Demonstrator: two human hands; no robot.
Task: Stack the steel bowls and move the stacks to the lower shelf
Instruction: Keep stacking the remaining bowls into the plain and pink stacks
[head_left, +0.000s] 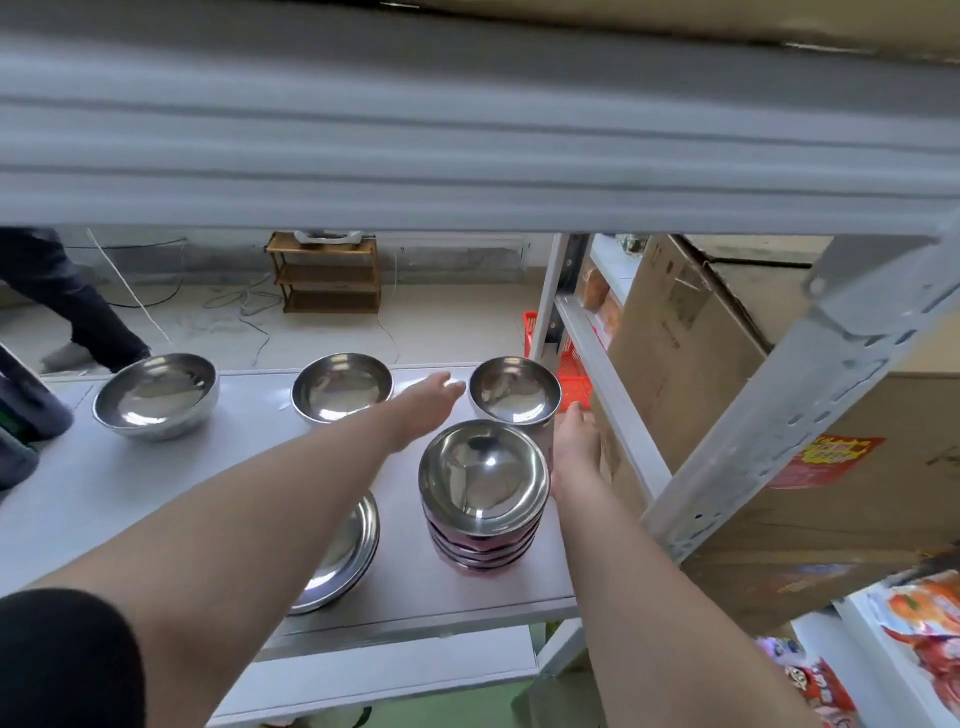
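Observation:
On the grey shelf (104, 499) three single steel bowls stand along the back: one at the left (156, 395), one in the middle (340, 387), one at the right (514, 389). A stack of several steel bowls (483, 493) stands in front of the right bowl. Another low steel bowl stack (348, 545) is partly hidden under my left forearm. My left hand (426, 402) reaches between the middle and right bowls, fingers spread, holding nothing. My right hand (574, 441) lies against the right side of the tall stack, fingers pointing at the right bowl.
A grey shelf beam (467, 156) hangs low overhead. A slanted metal upright (779, 405) and cardboard boxes (701, 353) close off the right side. A red basket (571, 374) sits behind the shelf, dark containers (26, 410) at the left. A person's leg (78, 312) shows beyond.

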